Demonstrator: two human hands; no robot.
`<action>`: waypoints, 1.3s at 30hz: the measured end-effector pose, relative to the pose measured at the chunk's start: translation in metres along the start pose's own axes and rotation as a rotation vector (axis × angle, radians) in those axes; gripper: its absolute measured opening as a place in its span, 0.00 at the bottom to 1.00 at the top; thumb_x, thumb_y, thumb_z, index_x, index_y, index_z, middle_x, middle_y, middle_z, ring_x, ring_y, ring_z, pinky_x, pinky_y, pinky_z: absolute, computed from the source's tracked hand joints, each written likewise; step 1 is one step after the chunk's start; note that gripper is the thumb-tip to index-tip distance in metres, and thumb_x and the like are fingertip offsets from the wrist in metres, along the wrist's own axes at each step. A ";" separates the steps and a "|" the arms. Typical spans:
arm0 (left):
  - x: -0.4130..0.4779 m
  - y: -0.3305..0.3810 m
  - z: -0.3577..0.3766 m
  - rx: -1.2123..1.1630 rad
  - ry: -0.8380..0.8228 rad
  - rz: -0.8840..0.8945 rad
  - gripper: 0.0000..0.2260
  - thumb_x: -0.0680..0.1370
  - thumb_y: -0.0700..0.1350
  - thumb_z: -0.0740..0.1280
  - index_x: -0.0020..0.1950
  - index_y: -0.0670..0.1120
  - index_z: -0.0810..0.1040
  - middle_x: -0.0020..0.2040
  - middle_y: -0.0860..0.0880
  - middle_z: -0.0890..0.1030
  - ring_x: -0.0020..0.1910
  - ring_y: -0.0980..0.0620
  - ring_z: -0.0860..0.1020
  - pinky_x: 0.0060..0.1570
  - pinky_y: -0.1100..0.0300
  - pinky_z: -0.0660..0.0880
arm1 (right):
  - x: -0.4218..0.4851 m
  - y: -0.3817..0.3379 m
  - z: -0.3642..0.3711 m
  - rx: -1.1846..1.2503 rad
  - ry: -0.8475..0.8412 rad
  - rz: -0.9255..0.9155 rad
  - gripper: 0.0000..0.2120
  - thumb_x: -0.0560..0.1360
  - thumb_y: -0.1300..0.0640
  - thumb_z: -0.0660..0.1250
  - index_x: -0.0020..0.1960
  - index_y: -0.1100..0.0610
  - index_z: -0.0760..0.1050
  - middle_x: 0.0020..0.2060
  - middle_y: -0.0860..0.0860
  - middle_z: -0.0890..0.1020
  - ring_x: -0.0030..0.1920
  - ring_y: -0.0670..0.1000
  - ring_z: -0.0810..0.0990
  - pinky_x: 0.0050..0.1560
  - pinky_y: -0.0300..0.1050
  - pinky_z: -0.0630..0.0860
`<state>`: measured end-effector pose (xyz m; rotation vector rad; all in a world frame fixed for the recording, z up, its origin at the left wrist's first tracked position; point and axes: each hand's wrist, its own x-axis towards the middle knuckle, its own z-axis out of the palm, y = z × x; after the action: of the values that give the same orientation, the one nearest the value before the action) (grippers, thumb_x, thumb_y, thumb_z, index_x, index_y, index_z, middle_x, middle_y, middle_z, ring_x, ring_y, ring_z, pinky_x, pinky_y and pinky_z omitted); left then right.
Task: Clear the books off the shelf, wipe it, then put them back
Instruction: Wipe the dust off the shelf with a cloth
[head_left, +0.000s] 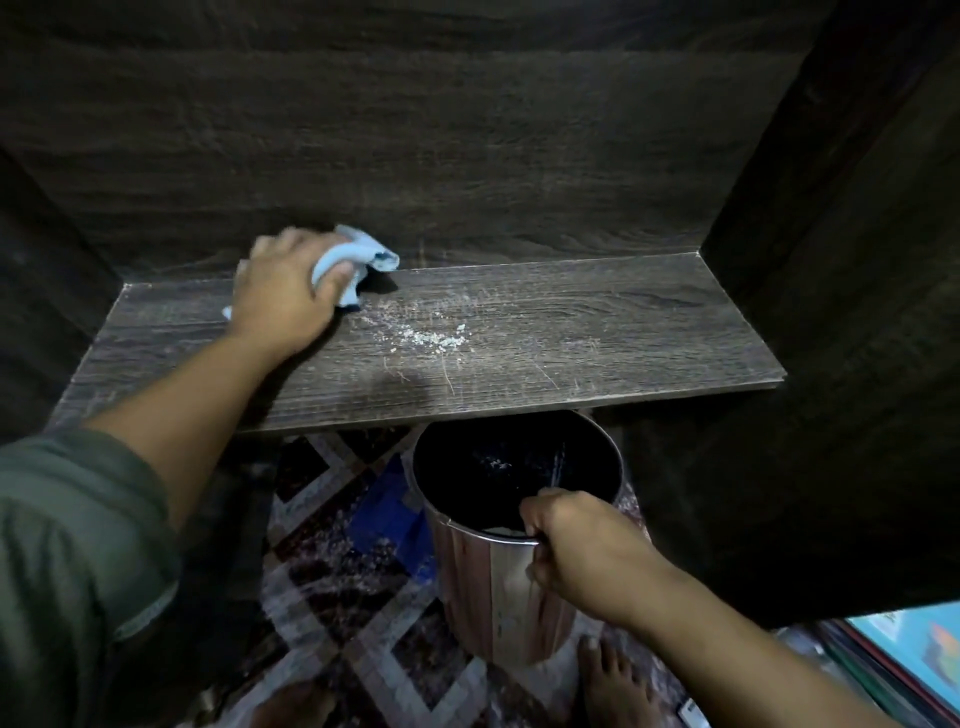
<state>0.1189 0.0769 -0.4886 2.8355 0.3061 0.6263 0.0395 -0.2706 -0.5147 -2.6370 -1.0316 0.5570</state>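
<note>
Left hand (283, 296) clutching cloth (358, 257) should sweep crumbs (421, 335) off shelf (571, 343) edge into bin (498, 571), right hand (576, 545) gripping its rim directly below.

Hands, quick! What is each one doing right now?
Left hand: closed on the blue cloth, pressed on the shelf.
Right hand: fingers closed on the rim of the bin under the shelf edge.
</note>
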 end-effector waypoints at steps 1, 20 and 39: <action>-0.005 -0.001 0.001 0.048 -0.086 -0.035 0.23 0.78 0.63 0.50 0.68 0.58 0.72 0.65 0.46 0.74 0.62 0.39 0.70 0.59 0.43 0.66 | -0.001 0.000 0.000 0.001 0.001 0.004 0.16 0.70 0.58 0.68 0.40 0.49 0.60 0.51 0.52 0.77 0.51 0.59 0.78 0.41 0.42 0.63; -0.017 0.084 0.032 -0.150 -0.319 0.185 0.21 0.81 0.58 0.47 0.70 0.64 0.70 0.64 0.52 0.71 0.63 0.47 0.68 0.61 0.51 0.66 | -0.007 0.006 0.005 0.019 0.004 0.039 0.10 0.70 0.57 0.69 0.44 0.48 0.69 0.50 0.51 0.76 0.52 0.59 0.78 0.41 0.42 0.62; -0.087 0.127 0.000 -0.425 0.026 0.123 0.24 0.80 0.59 0.52 0.57 0.48 0.83 0.49 0.51 0.77 0.45 0.48 0.78 0.45 0.55 0.75 | -0.018 0.014 0.004 -0.020 0.026 0.012 0.13 0.68 0.60 0.68 0.38 0.51 0.63 0.45 0.51 0.74 0.49 0.60 0.79 0.40 0.43 0.66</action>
<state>0.0610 -0.0661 -0.4895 2.4504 -0.0022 0.6621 0.0339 -0.2925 -0.5191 -2.6618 -1.0196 0.5158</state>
